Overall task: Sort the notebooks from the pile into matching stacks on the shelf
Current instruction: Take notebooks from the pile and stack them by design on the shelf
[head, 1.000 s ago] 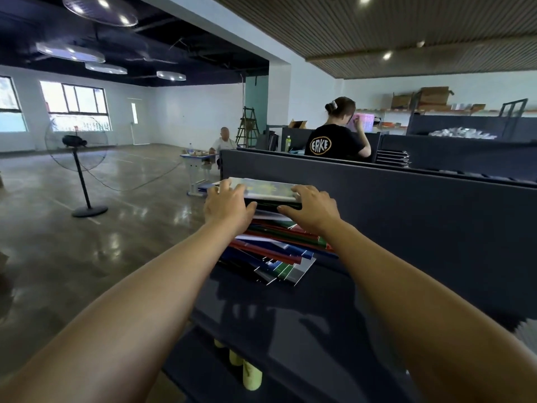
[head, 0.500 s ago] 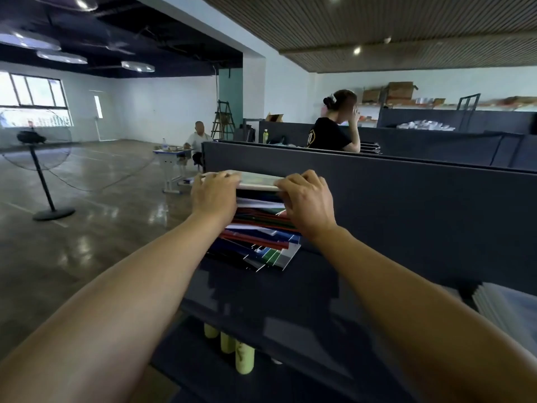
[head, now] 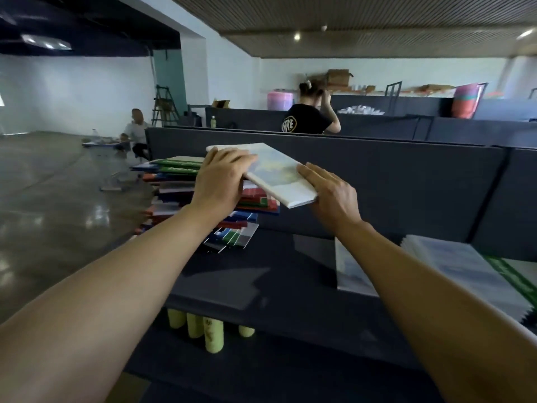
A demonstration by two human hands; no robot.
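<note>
A pale notebook bundle (head: 279, 173) with a blue and yellow cover hangs tilted above the pile. My left hand (head: 220, 181) grips its left edge, fingers over the top. My right hand (head: 331, 193) holds its right corner from the side and below. Under it stands the pile of notebooks (head: 186, 187) in green, red, blue and white, at the left end of the dark shelf (head: 261, 280). One pale notebook stack (head: 351, 271) lies flat on the shelf near my right forearm. A larger stack (head: 465, 271) with a green-edged cover sits at the far right.
A dark back panel (head: 377, 181) rises behind the shelf. Yellow-green bottles (head: 212, 333) stand on the lower shelf. A person in a black shirt (head: 308, 117) works beyond the panel, and another person (head: 136, 132) sits at a small table far left.
Both hands have lifted the pale bundle off the top of the pile and swung it up and to the right. The view has turned right, bringing the sorted stacks into sight.
</note>
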